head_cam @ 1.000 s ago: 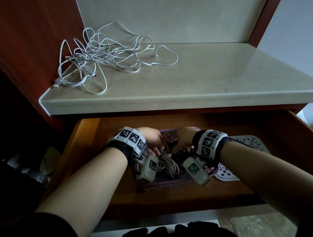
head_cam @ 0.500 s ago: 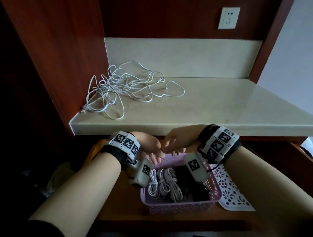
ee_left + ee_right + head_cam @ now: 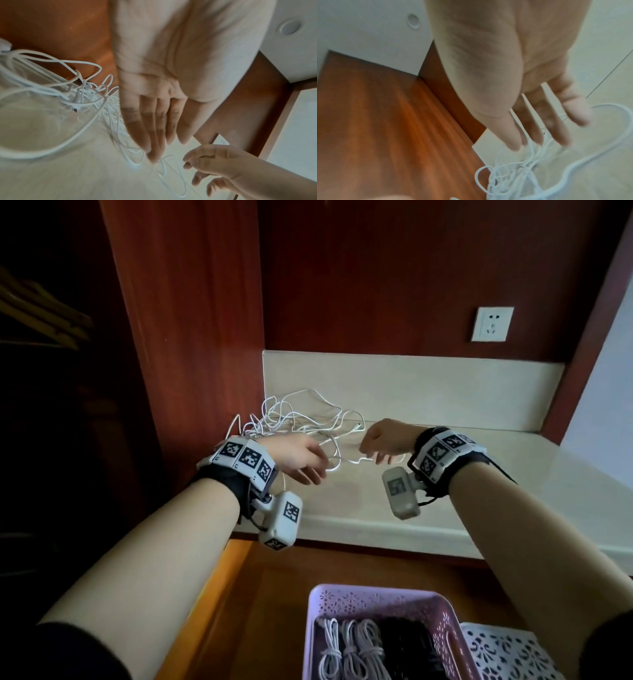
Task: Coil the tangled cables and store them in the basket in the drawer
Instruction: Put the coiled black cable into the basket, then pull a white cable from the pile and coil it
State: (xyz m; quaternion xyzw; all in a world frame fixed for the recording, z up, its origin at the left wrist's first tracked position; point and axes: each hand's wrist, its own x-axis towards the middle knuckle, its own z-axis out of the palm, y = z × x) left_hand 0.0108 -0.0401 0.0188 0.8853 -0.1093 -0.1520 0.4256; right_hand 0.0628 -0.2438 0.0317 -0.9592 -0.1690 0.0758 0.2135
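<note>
While coiled cables [image 3: 349,648] are lying side by side in the pink basket [image 3: 373,599] inside the open drawer [image 3: 274,587] nearest the camera, both hands are reaching over the counter [image 3: 479,481]. Left hand [image 3: 298,458] and right hand [image 3: 383,441] are hovering with fingers loosely extended, gripping nothing, at the tangled white cables [image 3: 301,419] lying against the wooden side panel [image 3: 191,337].

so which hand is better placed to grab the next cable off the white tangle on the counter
Left, probably. The left hand hangs open directly at the tangled cables, fingertips at the strands in the left wrist view. The right hand, also open, is only near an outlying loop at the edge.
</note>
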